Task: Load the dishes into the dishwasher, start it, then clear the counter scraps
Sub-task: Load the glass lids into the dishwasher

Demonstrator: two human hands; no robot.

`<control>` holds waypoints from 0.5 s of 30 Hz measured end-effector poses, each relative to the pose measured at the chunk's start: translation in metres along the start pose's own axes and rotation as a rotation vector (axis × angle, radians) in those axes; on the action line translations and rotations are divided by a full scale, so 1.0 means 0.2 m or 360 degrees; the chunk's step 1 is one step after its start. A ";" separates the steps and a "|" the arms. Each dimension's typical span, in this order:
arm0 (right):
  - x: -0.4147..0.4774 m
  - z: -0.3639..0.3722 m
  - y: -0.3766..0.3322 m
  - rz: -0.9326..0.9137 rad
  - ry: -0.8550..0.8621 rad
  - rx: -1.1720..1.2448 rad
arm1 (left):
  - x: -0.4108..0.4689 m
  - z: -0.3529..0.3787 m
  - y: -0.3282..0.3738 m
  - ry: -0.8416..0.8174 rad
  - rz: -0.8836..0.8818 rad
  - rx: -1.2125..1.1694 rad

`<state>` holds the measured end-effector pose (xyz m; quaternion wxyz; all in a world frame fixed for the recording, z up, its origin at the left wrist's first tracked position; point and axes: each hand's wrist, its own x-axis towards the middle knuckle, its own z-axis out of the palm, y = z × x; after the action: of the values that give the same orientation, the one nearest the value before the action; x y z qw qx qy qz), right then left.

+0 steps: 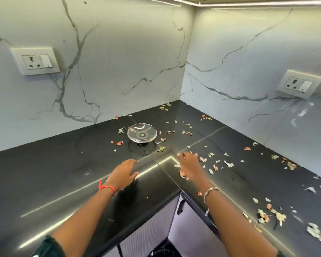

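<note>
A black L-shaped counter [44,175] fills the corner. Several pink, green and white vegetable scraps [228,164] lie scattered over its middle and right side. A small clear glass bowl [142,132] stands near the back of the corner, a few scraps around it. My left hand [123,173] lies flat and open on the counter near its inner front corner, a red thread on the wrist. My right hand [190,165] reaches over the counter with fingers stretched out, touching scraps at its fingertips; a bracelet circles the wrist.
Marble-look walls close the counter at the back and right, each with a white socket plate [35,61], the second socket plate [298,84] on the right wall. Cabinet fronts [152,230] sit below the inner corner. A denser scrap pile [272,217] lies at the right front.
</note>
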<state>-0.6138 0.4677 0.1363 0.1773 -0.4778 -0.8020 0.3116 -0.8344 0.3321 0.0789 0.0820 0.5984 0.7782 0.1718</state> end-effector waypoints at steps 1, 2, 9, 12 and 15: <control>0.04 0.01 -0.01 0.0004 -0.0005 0.0060 | 0.04 0.01 -0.03 -0.0028 -0.0012 0.0006; 0.09 0.02 -0.02 0.0027 -0.0009 0.0133 | 0.10 0.03 -0.06 -0.0068 -0.0030 0.0009; 0.43 0.12 -0.11 0.0303 -0.0150 0.0556 | 0.37 0.12 -0.20 -0.0261 -0.0131 0.0095; 0.56 0.19 -0.17 0.0407 -0.0189 0.0787 | 0.42 0.16 -0.26 -0.0266 -0.0192 0.0093; 0.67 0.29 -0.22 0.0538 -0.0246 0.0997 | 0.42 0.22 -0.30 -0.0193 -0.0209 0.0197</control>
<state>-0.7414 0.5511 0.1209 0.2000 -0.5012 -0.5884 0.6022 -0.8954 0.4063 0.0223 0.1030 0.5593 0.8185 0.0813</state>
